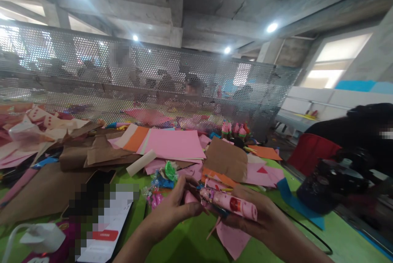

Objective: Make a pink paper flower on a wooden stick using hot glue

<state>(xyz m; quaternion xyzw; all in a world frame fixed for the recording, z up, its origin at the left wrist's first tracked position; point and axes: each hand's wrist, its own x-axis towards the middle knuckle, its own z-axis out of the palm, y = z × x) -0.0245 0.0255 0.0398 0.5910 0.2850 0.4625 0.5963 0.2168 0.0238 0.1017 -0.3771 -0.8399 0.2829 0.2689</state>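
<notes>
My left hand (172,210) and my right hand (260,220) meet low in the middle of the view, above a green table (190,242). Both hold a rolled pink patterned paper tube (229,202) that lies across my right fingers. My left fingers are pinched on the tube's left end. A thin stick and a pink paper scrap (231,240) hang under my right hand.
Pink sheets (175,144), brown paper (227,158), orange sheets and a white roll (141,162) litter the table. A phone (101,218) lies at the front left. A perforated metal screen (147,79) closes the back. A person in black (353,152) sits at the right.
</notes>
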